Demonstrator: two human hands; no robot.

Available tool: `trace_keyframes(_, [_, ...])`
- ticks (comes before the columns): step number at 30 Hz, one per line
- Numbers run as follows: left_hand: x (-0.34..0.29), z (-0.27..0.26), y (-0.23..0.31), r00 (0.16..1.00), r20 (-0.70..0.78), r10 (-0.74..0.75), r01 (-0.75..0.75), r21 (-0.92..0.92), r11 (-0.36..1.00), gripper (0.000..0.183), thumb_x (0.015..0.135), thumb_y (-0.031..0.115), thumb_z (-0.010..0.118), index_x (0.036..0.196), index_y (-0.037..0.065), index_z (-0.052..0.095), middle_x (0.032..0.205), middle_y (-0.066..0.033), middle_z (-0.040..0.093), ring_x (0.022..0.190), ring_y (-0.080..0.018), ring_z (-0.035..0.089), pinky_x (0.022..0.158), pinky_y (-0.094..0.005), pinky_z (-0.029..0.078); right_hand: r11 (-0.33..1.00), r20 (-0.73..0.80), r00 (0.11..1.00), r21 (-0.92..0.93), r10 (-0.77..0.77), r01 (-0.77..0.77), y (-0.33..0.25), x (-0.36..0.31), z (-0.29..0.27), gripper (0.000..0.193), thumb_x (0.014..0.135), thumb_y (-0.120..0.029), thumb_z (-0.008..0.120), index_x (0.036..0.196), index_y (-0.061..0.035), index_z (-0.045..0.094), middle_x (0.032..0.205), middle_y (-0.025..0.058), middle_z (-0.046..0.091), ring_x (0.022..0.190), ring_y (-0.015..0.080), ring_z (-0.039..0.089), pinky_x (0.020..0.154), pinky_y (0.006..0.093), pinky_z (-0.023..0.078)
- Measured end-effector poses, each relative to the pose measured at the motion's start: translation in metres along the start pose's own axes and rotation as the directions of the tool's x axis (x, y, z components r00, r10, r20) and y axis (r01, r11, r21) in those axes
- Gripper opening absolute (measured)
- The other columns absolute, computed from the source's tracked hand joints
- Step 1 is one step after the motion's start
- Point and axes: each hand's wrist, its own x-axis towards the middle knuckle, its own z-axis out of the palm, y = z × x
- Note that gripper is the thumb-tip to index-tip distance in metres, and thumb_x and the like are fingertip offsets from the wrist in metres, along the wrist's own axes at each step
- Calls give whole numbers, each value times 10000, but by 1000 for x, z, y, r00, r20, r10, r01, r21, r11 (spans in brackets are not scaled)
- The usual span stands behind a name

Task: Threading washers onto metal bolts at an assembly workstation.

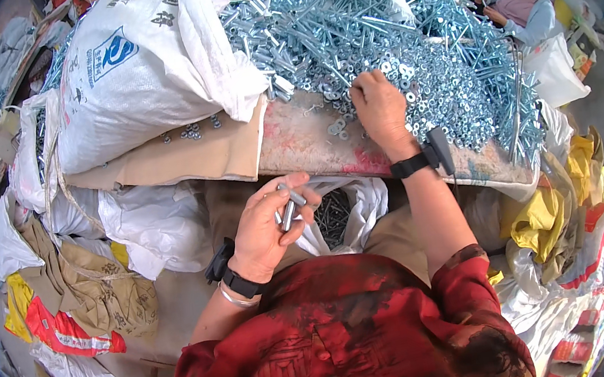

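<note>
My left hand (266, 220) is curled around a few short silvery metal sleeves (289, 214), just in front of the table edge. Stretched out over the table, my right hand (381, 105) has its fingers bent and pinched at the near edge of a heap of washers (429, 107). Whatever sits between those fingertips is too small and hidden to name. A loose group of washers (341, 128) lies beside that hand. Below my hands, between my legs, an open white bag (371, 206) has dark, slender metal pieces (333, 219) inside.
Long bolts (363, 13) pile up across the table's far side. A full white sack (129, 89) rests on a cardboard sheet (176, 159) at the left. Crumpled yellow bags (543, 221) lie at the right. Another person (522, 3) sits at the far right.
</note>
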Motion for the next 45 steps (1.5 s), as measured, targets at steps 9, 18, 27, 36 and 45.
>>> trace_keyframes(9, [-4,-5,1,1000,19,18,-18,-21,1000,204,990,118,496,1169,28,536,858,-153,618,522,-111,480,384,-206,320,951,153,985,-307,73,-23,-16,23,12,123,827,-43,567,917,-5,642,939,211,624,802,369,690,680,458,560])
trace_keyframes(18, [-1,-20,7,982,111,153,-133,-170,976,331,1044,221,432,1284,10,518,1078,-258,648,816,-256,698,382,-207,399,935,-8,993,-338,-117,107,-40,14,-51,75,824,-121,612,811,-50,593,882,158,627,744,321,653,619,453,513])
trace_keyframes(27, [6,-9,4,983,142,116,-94,-157,983,215,1036,180,463,1105,-4,551,1068,-261,648,831,-277,713,386,-245,452,722,97,958,638,270,-268,-51,-63,-110,58,968,-75,604,971,-19,615,840,66,706,667,95,674,572,241,528])
trace_keyframes(36, [3,13,-16,997,13,81,-76,-215,974,197,991,258,598,1039,67,602,922,-100,608,565,-125,492,417,-209,326,163,135,957,970,258,-181,-83,-106,-144,226,1046,-155,458,1044,61,525,999,207,666,772,262,716,684,351,612])
trace_keyframes(45, [-5,44,-30,975,-171,140,-164,-132,978,221,991,283,600,1047,70,618,833,-35,609,560,-105,476,420,-223,314,146,116,967,978,227,-151,-85,-130,-143,191,1046,-123,455,1065,56,518,1033,196,651,801,236,717,737,342,609])
